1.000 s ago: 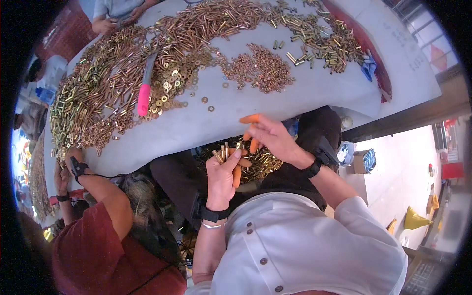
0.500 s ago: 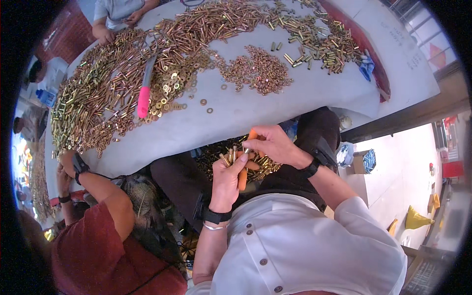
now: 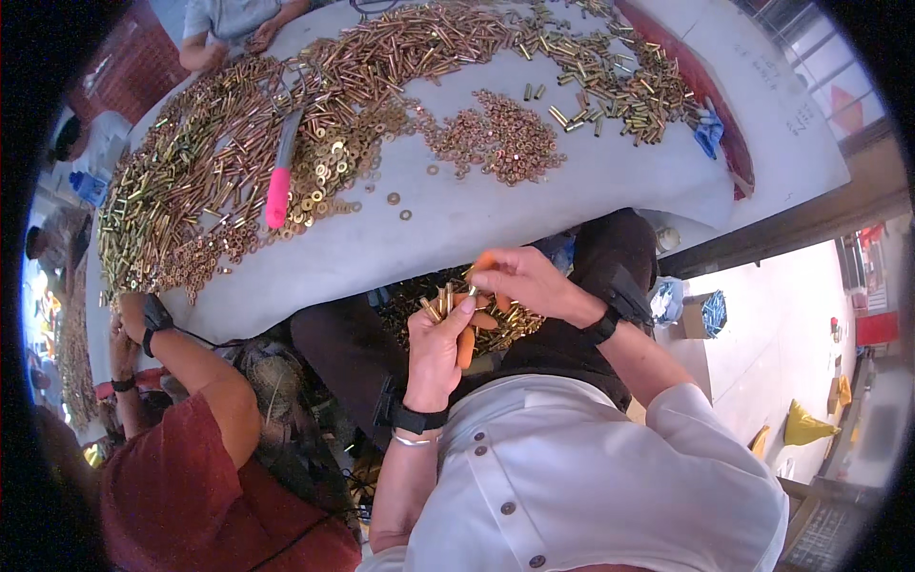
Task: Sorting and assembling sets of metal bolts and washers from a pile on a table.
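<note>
Low over my lap, my left hand (image 3: 435,353) is closed around several gold-coloured metal bolts (image 3: 440,303), their ends sticking up past the fingers. Orange finger covers show on fingertips of both hands. My right hand (image 3: 536,284) meets the left thumb, its thumb and forefinger pinched on a small metal piece (image 3: 473,290) that stands upright between the hands. Its exact kind is hidden by the fingers. Beneath both hands, between my knees, lies a heap of gold-coloured metal parts (image 3: 519,326); whatever contains them is mostly covered.
Ahead, the pale-covered table (image 3: 610,176) bears a long heap of metal bolts and sleeves (image 3: 229,143), a pile of nuts (image 3: 496,138), washers (image 3: 329,176) and a pink-handled tool (image 3: 277,195). A co-worker in dark red (image 3: 191,467) sits at my left; another person (image 3: 233,29) is across the table.
My right fingers have shifted slightly toward the left and tilted over the small piece. Across the table, the other person's hand has drawn back a little from the heap.
</note>
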### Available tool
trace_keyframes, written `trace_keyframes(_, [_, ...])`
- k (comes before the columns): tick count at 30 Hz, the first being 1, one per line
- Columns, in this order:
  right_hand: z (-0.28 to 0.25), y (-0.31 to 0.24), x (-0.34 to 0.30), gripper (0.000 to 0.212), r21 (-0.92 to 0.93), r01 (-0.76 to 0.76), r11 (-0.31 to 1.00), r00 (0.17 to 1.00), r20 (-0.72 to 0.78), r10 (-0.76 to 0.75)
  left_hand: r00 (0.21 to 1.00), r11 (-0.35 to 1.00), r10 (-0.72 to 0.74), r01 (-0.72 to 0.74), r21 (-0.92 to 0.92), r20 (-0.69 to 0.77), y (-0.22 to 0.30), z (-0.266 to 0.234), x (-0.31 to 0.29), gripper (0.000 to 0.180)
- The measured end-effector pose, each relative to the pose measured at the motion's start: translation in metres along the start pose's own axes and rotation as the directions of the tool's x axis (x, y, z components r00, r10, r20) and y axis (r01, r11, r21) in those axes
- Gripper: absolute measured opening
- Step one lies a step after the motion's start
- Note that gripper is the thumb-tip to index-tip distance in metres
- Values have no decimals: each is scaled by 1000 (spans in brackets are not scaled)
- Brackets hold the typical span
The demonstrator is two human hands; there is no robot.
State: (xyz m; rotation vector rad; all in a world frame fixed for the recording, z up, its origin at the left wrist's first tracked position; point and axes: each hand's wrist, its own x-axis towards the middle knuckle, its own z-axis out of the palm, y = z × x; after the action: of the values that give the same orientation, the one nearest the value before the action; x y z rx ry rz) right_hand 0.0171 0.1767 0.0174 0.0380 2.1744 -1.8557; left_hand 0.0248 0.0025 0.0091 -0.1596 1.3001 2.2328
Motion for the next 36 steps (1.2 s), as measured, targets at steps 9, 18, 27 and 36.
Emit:
trace_keyframes(9, [11,-4,-1,17,-18,48,999,997,-57,-49,1000,1000,10,-10,2,3,-12,-4,2,17])
trace_keyframes(18, [-17,-9,6,26,-422,87,902,996,28,-82,997,993,-28,35,114,-68,2,-7,2,23])
trace_keyframes(27, [16,-44,18,19,-175,-47,984,962,257,92,974,986,-165,162,32,154,0,-13,-3,15])
trace_keyframes(36, [9,-36,22,13,-230,117,966,897,443,-3,871,943,-314,332,18,378,8,-14,-8,24])
